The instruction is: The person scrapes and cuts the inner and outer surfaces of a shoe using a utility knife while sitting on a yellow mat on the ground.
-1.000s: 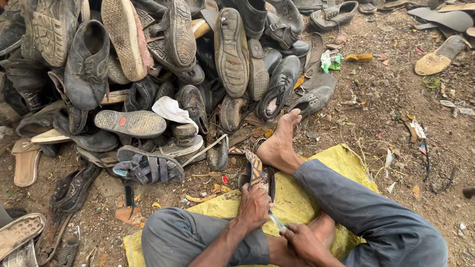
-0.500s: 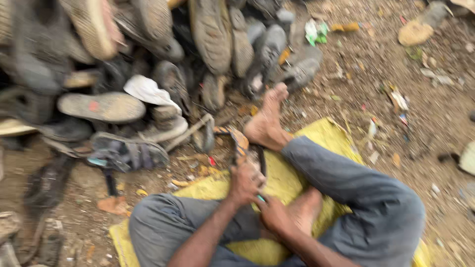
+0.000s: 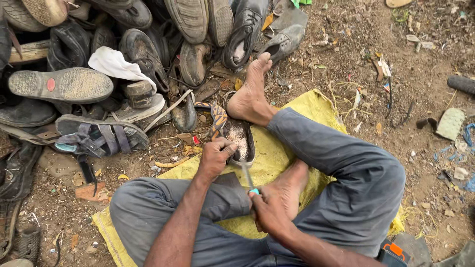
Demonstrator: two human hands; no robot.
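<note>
The left hand [image 3: 216,157] reaches forward, fingers curled shut in a grip. The right hand [image 3: 264,210] sits nearer the body, just beside it, fist closed, forearms angled inward.

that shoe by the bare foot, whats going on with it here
A person sits cross-legged on a yellow sack on dirt ground. The left hand grips the edge of a worn shoe lying sole-up beside the person's bare foot. The right hand holds a thin metal tool with a teal handle, its tip at the shoe's sole. A big pile of old shoes and sandals lies just beyond.
</note>
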